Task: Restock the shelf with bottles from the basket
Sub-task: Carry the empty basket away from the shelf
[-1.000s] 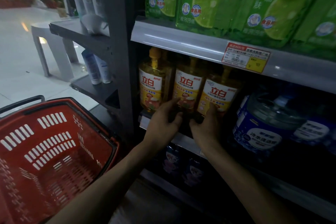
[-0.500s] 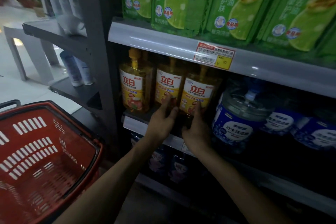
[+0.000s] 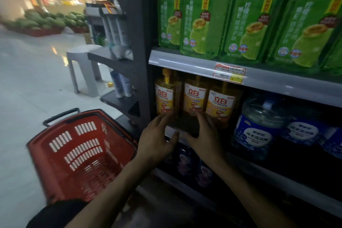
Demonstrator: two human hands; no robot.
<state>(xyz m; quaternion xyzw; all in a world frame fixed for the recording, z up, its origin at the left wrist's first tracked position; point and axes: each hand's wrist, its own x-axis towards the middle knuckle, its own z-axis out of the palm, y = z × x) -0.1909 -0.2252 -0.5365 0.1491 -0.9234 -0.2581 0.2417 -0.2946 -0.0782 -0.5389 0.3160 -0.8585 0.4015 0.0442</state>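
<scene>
Left hand [image 3: 155, 144]: fingers extended and near straight, thumb spread; fingertips at the left lower side of the middle bottle [image 3: 194, 96]. No curl around it is seen.
Right hand [image 3: 205, 140]: fingers likewise extended, lying against the right lower side of the same bottle; the thumb reaches in below its base. Not closed around anything.
Contact: both hands flank the dark lower body of the middle bottle. The dim light blurs the exact points of touch.
Middle bottle: yellow, white label with red characters, upright on the shelf [image 3: 170, 129], its base at the front edge.
Neighbouring stock: left bottle [image 3: 164, 96] and right bottle [image 3: 220, 105], same kind, upright, close on either side.
Same shelf, further right: clear jugs [image 3: 259, 126] with blue labels, just beside the right bottle.
Shelf above: green refill packs [image 3: 199, 15] standing in a row; a price tag [image 3: 229, 73] on the rail beneath them.
Basket [image 3: 83, 153]: red, slotted walls, black handle, on the floor to the left of the shelf, below the left forearm.
Surroundings: grey stool [image 3: 81, 72] and a side rack of tubes [image 3: 114, 31] beyond the basket; a heap of melons [image 3: 46, 20] in the far background.
</scene>
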